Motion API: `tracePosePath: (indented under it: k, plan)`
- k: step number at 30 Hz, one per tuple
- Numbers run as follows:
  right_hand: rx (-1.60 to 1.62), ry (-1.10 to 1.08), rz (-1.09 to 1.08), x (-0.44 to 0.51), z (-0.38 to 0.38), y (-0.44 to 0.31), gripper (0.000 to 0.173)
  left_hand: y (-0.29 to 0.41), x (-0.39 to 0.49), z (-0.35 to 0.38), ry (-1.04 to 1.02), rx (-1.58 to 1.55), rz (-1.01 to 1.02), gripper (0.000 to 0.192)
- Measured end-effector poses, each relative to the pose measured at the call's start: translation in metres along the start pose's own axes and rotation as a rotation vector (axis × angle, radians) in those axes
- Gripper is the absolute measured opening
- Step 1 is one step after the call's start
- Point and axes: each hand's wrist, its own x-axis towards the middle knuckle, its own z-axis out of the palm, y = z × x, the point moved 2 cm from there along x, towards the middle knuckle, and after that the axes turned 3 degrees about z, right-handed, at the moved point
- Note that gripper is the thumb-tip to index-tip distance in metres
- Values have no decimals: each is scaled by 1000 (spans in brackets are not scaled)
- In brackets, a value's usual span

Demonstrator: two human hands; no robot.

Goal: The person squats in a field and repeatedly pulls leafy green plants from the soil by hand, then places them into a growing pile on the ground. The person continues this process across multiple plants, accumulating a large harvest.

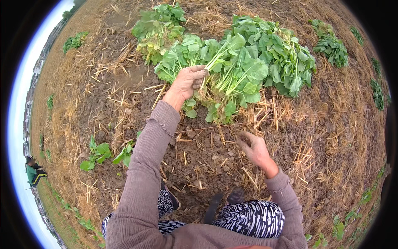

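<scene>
Between the thumb and fingers of my left hand (190, 80) are the stems of a leafy green seedling (220, 54), its leaves pointing up and right. It is held over a pile of cut or pulled leafy seedlings (245, 73) with pale stems and thin roots. My right hand (252, 146) hangs lower, over bare soil near a taut string (276, 119); its fingers are curled with a gap between them and nothing visible in them. A larger bundle of leafy greens (279, 56) lies behind, beside a yellowing bunch (157, 39).
Two seedlings (101, 154) stand in the soil on the left, near the string. Straw (304, 158) litters the ground. More green bunches (332, 46) lie at the right. My shoes (235, 196) are below. Far off at the left edge is another person (33, 172).
</scene>
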Motion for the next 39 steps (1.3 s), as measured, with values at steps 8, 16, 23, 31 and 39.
tracePosePath:
  k: [8,16,23,31,39]
  plan:
    - [-330,-80,148,133,-60,-50,36,25,-10,-19,288,693,291,42]
    - [-230,227,219,159,-14,-17,54,-43,-2,11,57,1659,450,48]
    - [-297,325,219,160,-16,4,46,-83,27,20,-34,1642,443,27]
    - [-235,422,5,181,0,18,33,-10,-9,-3,34,374,147,31]
    - [-375,529,-97,244,-17,6,24,61,-99,-33,114,-278,629,21]
